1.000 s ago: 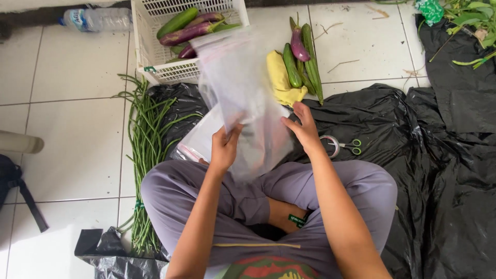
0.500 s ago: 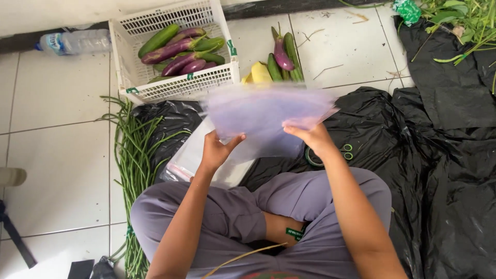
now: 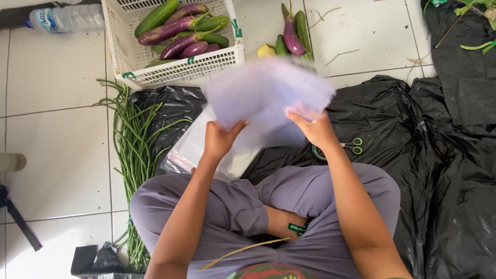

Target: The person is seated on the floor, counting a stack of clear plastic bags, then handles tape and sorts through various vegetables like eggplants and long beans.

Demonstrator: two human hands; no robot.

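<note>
Both hands grip one clear plastic bag at frame centre: left hand and right hand pinch its lower edge. It looks feather-light, limp and slippery; edges give the surest hold.

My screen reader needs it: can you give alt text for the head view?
A seated person's left hand and right hand hold up a clear plastic bag, blurred. Beyond it stands a white basket of eggplants and cucumbers, with long beans on the tiled floor and scissors on black plastic sheeting.
</note>
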